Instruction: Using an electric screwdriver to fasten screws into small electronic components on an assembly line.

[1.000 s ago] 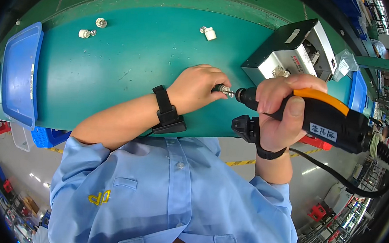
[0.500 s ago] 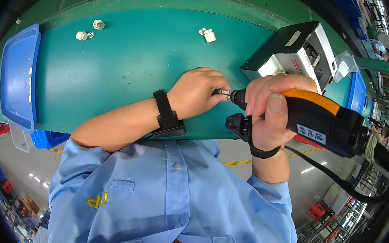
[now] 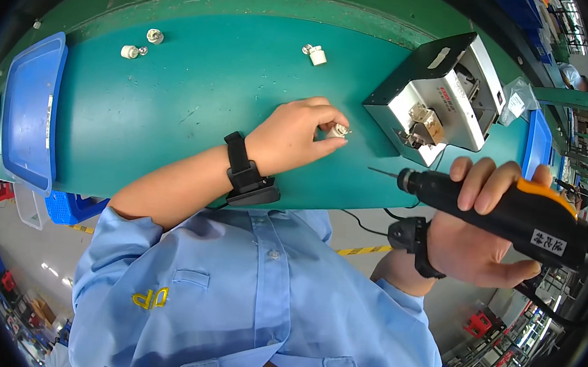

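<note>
My left hand (image 3: 290, 133) is closed, pinching a small white fitting with metal parts (image 3: 338, 131) between thumb and fingertips above the green mat. The fitting looks like a ceramic lamp holder, partly hidden by the fingers. In my right hand (image 3: 486, 221) is a black and orange electric screwdriver (image 3: 447, 191), gripped by its body with the thumb held off it. Its thin bit points left and stands apart from the fitting. Similar white fittings lie farther back: one at mid-table (image 3: 317, 56), and two at the back left (image 3: 130, 52), (image 3: 155, 36).
A black and silver screw feeder (image 3: 424, 90) stands at the back right, with a clear plastic bag (image 3: 518, 102) beside it. Blue trays sit at the left (image 3: 31, 111) and far right (image 3: 538, 145) of the bench. A black cable trails from the screwdriver.
My right hand has drawn the screwdriver back to the right and down, off the fitting. My left hand stays nearly in place, with the fitting tilted differently in its fingers.
</note>
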A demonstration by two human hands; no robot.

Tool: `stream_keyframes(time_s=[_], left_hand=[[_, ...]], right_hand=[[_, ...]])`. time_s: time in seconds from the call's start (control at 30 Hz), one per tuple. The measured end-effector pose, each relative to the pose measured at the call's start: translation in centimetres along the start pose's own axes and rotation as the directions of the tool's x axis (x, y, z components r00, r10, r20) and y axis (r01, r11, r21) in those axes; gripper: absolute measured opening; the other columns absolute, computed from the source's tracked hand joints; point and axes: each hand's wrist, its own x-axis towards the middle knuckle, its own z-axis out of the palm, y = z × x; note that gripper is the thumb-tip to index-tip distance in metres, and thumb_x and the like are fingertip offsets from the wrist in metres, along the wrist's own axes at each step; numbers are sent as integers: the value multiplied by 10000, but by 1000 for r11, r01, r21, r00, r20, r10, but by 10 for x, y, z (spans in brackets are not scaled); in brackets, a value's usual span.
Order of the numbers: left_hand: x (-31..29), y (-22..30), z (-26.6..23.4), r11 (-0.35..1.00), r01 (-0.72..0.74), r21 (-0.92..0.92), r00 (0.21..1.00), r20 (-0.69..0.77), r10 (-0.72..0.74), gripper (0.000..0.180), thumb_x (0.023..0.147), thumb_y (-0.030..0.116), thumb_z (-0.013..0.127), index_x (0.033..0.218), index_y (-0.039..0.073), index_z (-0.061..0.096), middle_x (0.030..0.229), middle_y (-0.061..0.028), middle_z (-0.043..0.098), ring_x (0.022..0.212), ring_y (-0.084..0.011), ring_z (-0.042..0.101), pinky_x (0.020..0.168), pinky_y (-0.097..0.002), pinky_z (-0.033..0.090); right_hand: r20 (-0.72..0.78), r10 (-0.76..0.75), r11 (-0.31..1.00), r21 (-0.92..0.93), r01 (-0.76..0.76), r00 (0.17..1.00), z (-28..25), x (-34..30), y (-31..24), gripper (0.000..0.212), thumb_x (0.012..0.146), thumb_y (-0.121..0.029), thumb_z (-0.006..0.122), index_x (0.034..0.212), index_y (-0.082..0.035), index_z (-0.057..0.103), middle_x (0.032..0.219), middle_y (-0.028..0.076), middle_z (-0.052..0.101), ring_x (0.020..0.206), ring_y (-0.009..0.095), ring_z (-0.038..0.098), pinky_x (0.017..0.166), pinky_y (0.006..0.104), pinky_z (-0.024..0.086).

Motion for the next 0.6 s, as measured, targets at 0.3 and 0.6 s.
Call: stream_keyframes(time_s=[0.3,0.6], left_hand=[[0,15,-15,941,207,-266,978,49,-202,239,754,161,747,962,52,701,792,-60,599,610,-126,586,608,-250,507],[0,16,-18,929,261,-261,965,102,-242,232,752,145,745,965,64,703,811,-65,621,640,-145,586,603,-258,500]], right_hand=[[-24,47,998,-34,-48,999,-6,-15,1,884,848,-680,420,1400,-13,240,838,107,504,703,222,508,779,453,442],[32,122,992,-37,-121,992,-7,-17,4,806,893,-616,447,1411,-39,227,898,94,471,758,216,487,839,469,442]])
